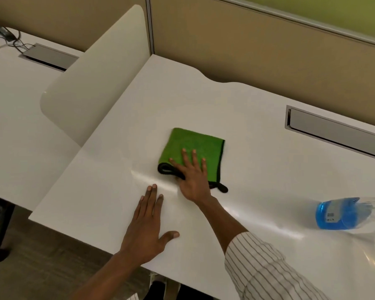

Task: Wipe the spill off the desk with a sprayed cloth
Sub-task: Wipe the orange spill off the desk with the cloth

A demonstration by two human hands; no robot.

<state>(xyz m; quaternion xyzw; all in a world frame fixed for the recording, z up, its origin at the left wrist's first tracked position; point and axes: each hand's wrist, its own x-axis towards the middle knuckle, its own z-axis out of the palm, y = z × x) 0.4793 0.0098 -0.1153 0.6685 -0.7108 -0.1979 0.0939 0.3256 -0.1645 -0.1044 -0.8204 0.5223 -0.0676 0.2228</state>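
Head view: a white worktop is seen from above, and a folded green cloth with black edging is laid flat near its middle. The right hand is pressed palm-down on the near part of the cloth, its grip spread, with the fingers fanned over the green fabric and nothing pinched between them. A black hanging loop at the cloth's near left corner is partly covered by that hand. The left hand is laid flat on the bare worktop just in front of the cloth, apart from it, its grip likewise spread and holding nothing. A faint glossy streak is visible on the surface between the two hands; it may be moisture, though the glare makes this hard to tell. A striped sleeve is worn on the right arm. At the right edge a clear spray bottle with blue liquid is seen, blurred and well apart from the cloth. A grey cable tray is set into the worktop beyond, and a pale divider panel stands at the left
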